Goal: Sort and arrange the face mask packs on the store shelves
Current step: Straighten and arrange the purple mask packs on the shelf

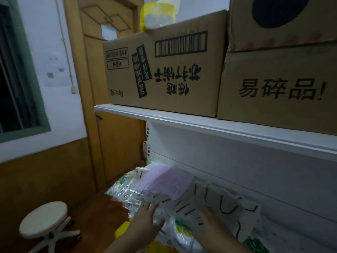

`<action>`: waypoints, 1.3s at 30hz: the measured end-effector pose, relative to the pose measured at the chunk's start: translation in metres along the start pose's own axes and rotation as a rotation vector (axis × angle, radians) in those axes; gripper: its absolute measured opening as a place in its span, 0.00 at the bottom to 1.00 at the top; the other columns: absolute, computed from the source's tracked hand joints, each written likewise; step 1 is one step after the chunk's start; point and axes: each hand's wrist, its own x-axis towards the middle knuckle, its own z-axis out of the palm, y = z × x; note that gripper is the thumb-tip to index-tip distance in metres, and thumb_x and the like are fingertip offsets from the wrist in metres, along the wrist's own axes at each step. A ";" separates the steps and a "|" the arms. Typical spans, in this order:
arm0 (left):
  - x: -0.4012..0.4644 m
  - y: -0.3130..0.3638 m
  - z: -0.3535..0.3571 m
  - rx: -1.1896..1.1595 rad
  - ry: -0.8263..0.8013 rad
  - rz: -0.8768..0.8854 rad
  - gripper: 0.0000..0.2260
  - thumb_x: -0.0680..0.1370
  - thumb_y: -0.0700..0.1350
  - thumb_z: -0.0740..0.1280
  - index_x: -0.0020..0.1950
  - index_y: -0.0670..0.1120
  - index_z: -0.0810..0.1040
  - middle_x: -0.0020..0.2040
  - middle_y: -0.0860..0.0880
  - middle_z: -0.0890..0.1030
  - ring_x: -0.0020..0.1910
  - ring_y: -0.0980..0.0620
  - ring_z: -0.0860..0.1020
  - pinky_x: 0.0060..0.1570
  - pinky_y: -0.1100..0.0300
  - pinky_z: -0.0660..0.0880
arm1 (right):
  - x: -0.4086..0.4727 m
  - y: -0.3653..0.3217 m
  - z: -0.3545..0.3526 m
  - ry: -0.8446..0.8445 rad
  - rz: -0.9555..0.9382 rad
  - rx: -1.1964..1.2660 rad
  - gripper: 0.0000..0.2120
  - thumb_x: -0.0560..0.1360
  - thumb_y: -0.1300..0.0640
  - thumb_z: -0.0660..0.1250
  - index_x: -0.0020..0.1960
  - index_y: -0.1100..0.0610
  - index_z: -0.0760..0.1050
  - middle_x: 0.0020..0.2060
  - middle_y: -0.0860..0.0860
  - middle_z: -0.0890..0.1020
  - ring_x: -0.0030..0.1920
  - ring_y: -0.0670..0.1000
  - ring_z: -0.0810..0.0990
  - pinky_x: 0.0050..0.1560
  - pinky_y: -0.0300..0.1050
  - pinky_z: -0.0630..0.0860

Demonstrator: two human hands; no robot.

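Note:
Several clear plastic face mask packs lie in a loose heap on the lower white shelf. A pack of purple masks [164, 181] sits on top at the back left. White masks with black ear loops [228, 205] spread to the right. Packs with green and yellow print [122, 187] hang over the shelf's left end. My left hand [145, 221] lies flat with straight fingers on the clear packs at the heap's front. My right hand [209, 227] presses on the white masks, fingers extended. Neither hand grips anything.
The upper white shelf [200, 125] carries large cardboard boxes [164, 70], close above the heap. A yellow and white pack [158, 15] tops the left box. A round white stool [43, 220] stands on the wooden floor at lower left, near a wooden door [113, 143].

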 end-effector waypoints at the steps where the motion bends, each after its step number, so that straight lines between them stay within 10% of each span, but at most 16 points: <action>1: 0.012 -0.003 -0.001 0.002 0.006 0.008 0.27 0.80 0.58 0.59 0.77 0.51 0.57 0.77 0.49 0.56 0.77 0.52 0.52 0.70 0.61 0.55 | 0.012 -0.003 0.001 0.007 -0.009 0.018 0.34 0.78 0.48 0.60 0.78 0.52 0.47 0.77 0.49 0.47 0.77 0.49 0.49 0.74 0.40 0.53; 6: 0.059 -0.026 -0.016 0.008 -0.005 -0.001 0.28 0.79 0.58 0.60 0.77 0.53 0.58 0.78 0.50 0.55 0.78 0.51 0.50 0.73 0.58 0.53 | 0.084 -0.016 0.017 0.099 -0.094 0.177 0.30 0.75 0.54 0.61 0.76 0.50 0.57 0.75 0.48 0.58 0.75 0.50 0.58 0.73 0.41 0.58; 16: 0.123 -0.046 -0.033 -0.154 -0.014 -0.024 0.24 0.78 0.57 0.63 0.73 0.56 0.65 0.71 0.55 0.70 0.65 0.55 0.72 0.61 0.64 0.69 | 0.181 -0.015 0.047 0.029 0.077 -0.038 0.45 0.72 0.30 0.57 0.78 0.53 0.44 0.78 0.53 0.46 0.78 0.54 0.48 0.74 0.50 0.55; 20: 0.148 -0.046 -0.032 -0.299 0.017 0.044 0.16 0.79 0.49 0.64 0.68 0.55 0.73 0.66 0.56 0.76 0.59 0.57 0.75 0.56 0.71 0.70 | 0.189 -0.011 0.054 0.046 0.069 -0.120 0.39 0.74 0.35 0.60 0.76 0.55 0.55 0.75 0.50 0.61 0.73 0.47 0.59 0.69 0.43 0.59; 23: 0.164 -0.052 -0.034 -0.476 0.028 0.111 0.11 0.78 0.43 0.65 0.60 0.50 0.80 0.58 0.54 0.81 0.54 0.59 0.77 0.50 0.80 0.68 | 0.189 -0.017 0.048 0.051 0.136 0.034 0.26 0.77 0.44 0.60 0.72 0.53 0.65 0.69 0.51 0.70 0.67 0.47 0.69 0.62 0.38 0.66; 27: 0.184 -0.068 -0.043 -1.011 -0.149 -0.084 0.12 0.74 0.43 0.70 0.57 0.43 0.82 0.47 0.46 0.85 0.50 0.48 0.82 0.56 0.54 0.76 | 0.185 -0.035 0.037 0.254 0.304 0.259 0.23 0.78 0.49 0.64 0.71 0.50 0.66 0.65 0.47 0.71 0.65 0.46 0.70 0.63 0.36 0.64; 30: 0.196 -0.080 -0.054 -1.419 -0.471 -0.297 0.15 0.80 0.48 0.61 0.61 0.42 0.77 0.50 0.43 0.84 0.54 0.42 0.80 0.49 0.53 0.75 | 0.182 -0.065 0.037 0.425 0.251 0.368 0.19 0.76 0.53 0.69 0.66 0.50 0.72 0.60 0.43 0.76 0.58 0.41 0.72 0.63 0.35 0.68; 35: 0.208 -0.106 -0.051 -1.562 -0.648 -0.352 0.16 0.81 0.57 0.57 0.60 0.48 0.75 0.54 0.48 0.81 0.49 0.48 0.81 0.40 0.54 0.79 | 0.171 -0.121 0.055 0.265 0.039 0.489 0.27 0.76 0.58 0.68 0.70 0.45 0.61 0.70 0.39 0.63 0.67 0.29 0.63 0.63 0.22 0.59; 39: 0.203 -0.136 -0.057 -1.646 -0.873 -0.250 0.18 0.73 0.37 0.59 0.60 0.36 0.79 0.49 0.34 0.81 0.43 0.38 0.81 0.44 0.48 0.78 | 0.176 -0.140 0.056 0.057 -0.011 0.210 0.37 0.78 0.46 0.63 0.78 0.49 0.45 0.72 0.37 0.39 0.74 0.37 0.39 0.69 0.26 0.39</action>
